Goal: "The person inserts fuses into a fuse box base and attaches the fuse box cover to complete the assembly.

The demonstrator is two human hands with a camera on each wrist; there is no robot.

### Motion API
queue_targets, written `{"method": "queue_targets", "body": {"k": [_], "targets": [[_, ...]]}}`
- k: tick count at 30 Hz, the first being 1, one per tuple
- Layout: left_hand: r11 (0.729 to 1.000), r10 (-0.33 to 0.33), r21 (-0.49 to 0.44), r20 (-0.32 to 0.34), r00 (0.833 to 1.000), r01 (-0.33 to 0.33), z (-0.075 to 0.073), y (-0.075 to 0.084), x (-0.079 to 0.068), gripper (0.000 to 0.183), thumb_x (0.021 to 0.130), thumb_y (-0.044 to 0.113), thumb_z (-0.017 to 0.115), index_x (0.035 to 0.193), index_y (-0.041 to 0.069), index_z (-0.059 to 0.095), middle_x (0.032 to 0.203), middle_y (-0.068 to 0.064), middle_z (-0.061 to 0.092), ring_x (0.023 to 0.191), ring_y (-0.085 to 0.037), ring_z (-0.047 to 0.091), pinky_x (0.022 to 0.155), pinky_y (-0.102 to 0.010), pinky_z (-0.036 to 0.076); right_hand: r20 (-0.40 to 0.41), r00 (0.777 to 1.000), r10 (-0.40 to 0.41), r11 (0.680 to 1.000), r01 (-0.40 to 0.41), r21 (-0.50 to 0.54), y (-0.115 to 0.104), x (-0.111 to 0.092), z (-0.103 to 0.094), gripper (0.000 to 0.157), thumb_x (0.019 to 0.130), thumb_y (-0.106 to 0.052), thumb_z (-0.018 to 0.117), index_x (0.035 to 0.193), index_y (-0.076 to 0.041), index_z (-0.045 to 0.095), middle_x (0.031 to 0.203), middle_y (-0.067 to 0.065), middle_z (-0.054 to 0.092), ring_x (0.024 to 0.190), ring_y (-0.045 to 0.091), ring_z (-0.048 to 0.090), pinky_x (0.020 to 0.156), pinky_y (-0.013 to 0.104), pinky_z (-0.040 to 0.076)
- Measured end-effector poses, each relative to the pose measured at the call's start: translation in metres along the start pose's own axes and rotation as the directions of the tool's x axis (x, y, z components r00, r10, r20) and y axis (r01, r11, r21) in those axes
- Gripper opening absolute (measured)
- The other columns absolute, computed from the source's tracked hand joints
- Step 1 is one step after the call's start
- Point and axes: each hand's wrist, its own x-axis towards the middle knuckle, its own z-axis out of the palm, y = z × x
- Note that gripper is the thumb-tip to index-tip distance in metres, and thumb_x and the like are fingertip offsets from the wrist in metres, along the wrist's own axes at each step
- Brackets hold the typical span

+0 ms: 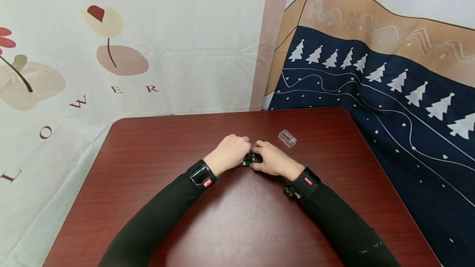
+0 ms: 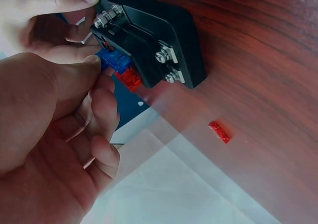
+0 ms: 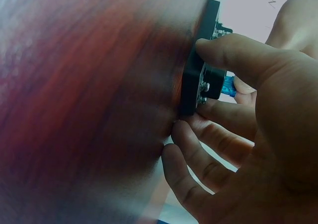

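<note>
A black fuse block [image 2: 186,40] with metal screw terminals lies on the table between both hands. My right hand [image 3: 293,100] holds it by its edges, thumb on one side and index finger on the other. In the left wrist view, my left hand [image 2: 54,114] pinches a blue blade fuse [image 2: 117,61] between thumb and fingertip, right at the block's slots. A red blade fuse [image 2: 130,80] sits in the block beside the blue one. From the head view, my left hand [image 1: 233,151] and right hand [image 1: 272,160] mostly cover the block.
A clear plastic cover [image 1: 287,138] lies on the table beyond my right hand. One loose red fuse [image 2: 219,131] rests on the brown wooden tabletop [image 1: 222,226]. Printed cloth [image 1: 193,52] hangs behind the table's back edge.
</note>
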Motion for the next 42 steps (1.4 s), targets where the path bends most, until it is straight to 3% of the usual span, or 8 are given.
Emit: {"method": "queue_targets", "body": {"k": [18, 26, 33, 42], "targets": [[1.000, 0.015, 0.014, -0.024, 1.000, -0.014, -0.001, 0.002, 0.002, 0.008, 0.083, 0.011, 0.078, 0.089, 0.015, 0.080, 0.089, -0.001, 0.075, 0.083, -0.022, 0.073, 0.075, -0.039, 0.057, -0.011, 1.000, -0.013, 1.000, 0.013, 0.007, 0.001, 0.001, 0.000, 0.053, 0.089, -0.033, 0.078, 0.134, -0.006, 0.070, 0.124, 0.004, 0.061, 0.118, 0.025, 0.059, 0.099, 0.043, 0.051], [1.000, -0.012, 0.008, -0.021, 1.000, 0.012, -0.001, 0.003, 0.004, 0.008, 0.086, 0.011, 0.075, 0.091, 0.014, 0.080, 0.089, -0.001, 0.077, 0.083, -0.022, 0.073, 0.077, -0.040, 0.057, -0.010, 1.000, -0.006, 1.000, 0.007, 0.012, 0.002, 0.002, 0.000, 0.052, 0.089, -0.034, 0.078, 0.134, -0.008, 0.070, 0.122, 0.003, 0.061, 0.116, 0.025, 0.059, 0.099, 0.043, 0.051], [0.999, -0.031, -0.009, -0.016, 0.999, 0.031, 0.001, 0.002, 0.002, 0.016, 0.097, 0.023, 0.069, 0.091, 0.015, 0.081, 0.089, -0.001, 0.078, 0.083, -0.021, 0.074, 0.076, -0.039, 0.058, -0.026, 0.999, -0.029, 1.000, 0.029, 0.005, 0.003, 0.001, 0.002, 0.052, 0.089, -0.034, 0.078, 0.133, -0.008, 0.071, 0.118, 0.002, 0.062, 0.113, 0.024, 0.060, 0.098, 0.042, 0.052], [0.994, -0.086, -0.068, -0.050, 0.995, 0.083, -0.007, -0.020, 0.000, 0.016, 0.099, 0.025, 0.071, 0.093, 0.017, 0.083, 0.088, -0.001, 0.074, 0.078, -0.024, 0.073, 0.072, -0.040, 0.057, -0.036, 0.999, -0.031, 0.999, 0.032, 0.013, 0.006, 0.002, 0.004, 0.046, 0.089, -0.035, 0.079, 0.127, -0.009, 0.074, 0.119, 0.002, 0.063, 0.111, 0.023, 0.060, 0.097, 0.043, 0.051]]}}
